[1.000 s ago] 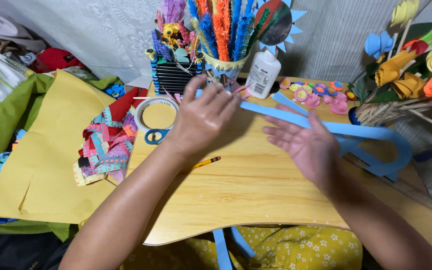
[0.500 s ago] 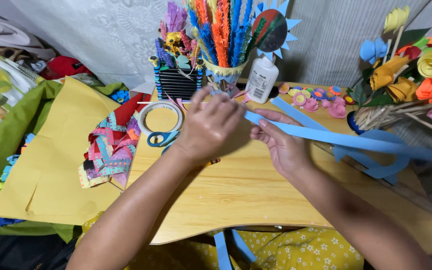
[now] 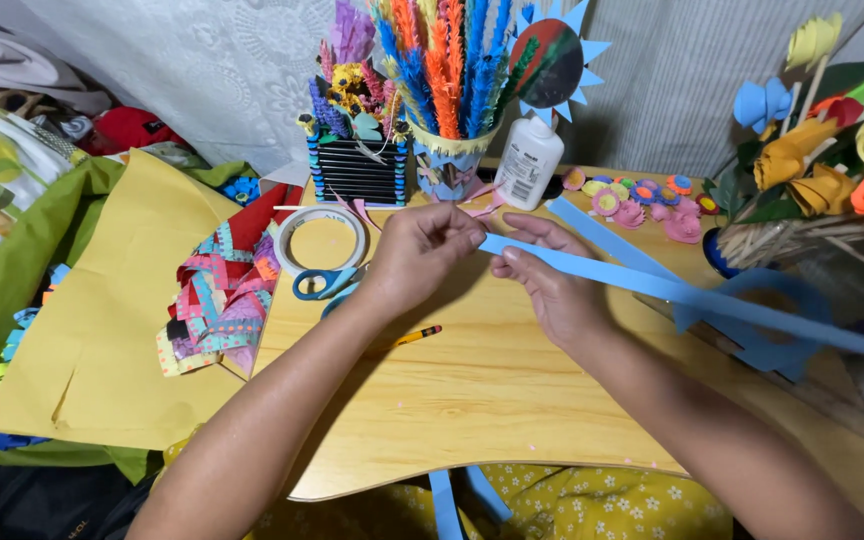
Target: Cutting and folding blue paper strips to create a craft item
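A long blue paper strip (image 3: 712, 300) runs from the middle of the wooden table (image 3: 492, 400) out past the right edge. My left hand (image 3: 422, 250) pinches the strip's left end between thumb and fingers. My right hand (image 3: 547, 285) holds the same strip just to the right, fingers curled under it. Both hands hover a little above the tabletop. A second blue strip (image 3: 612, 238) lies flat behind them.
Blue-handled scissors (image 3: 327, 282), a tape roll (image 3: 322, 238) and a pencil (image 3: 414, 338) lie left of my hands. A glue bottle (image 3: 528, 162), a cup of paper plumes (image 3: 452, 90), small paper flowers (image 3: 642, 200), a folded colourful paper piece (image 3: 217, 305) and a yellow sheet (image 3: 102, 320) surround the table.
Both hands have lifted off the table and come together at the blue strip's left end. The strip has risen from lying flat and now stretches out to the right.
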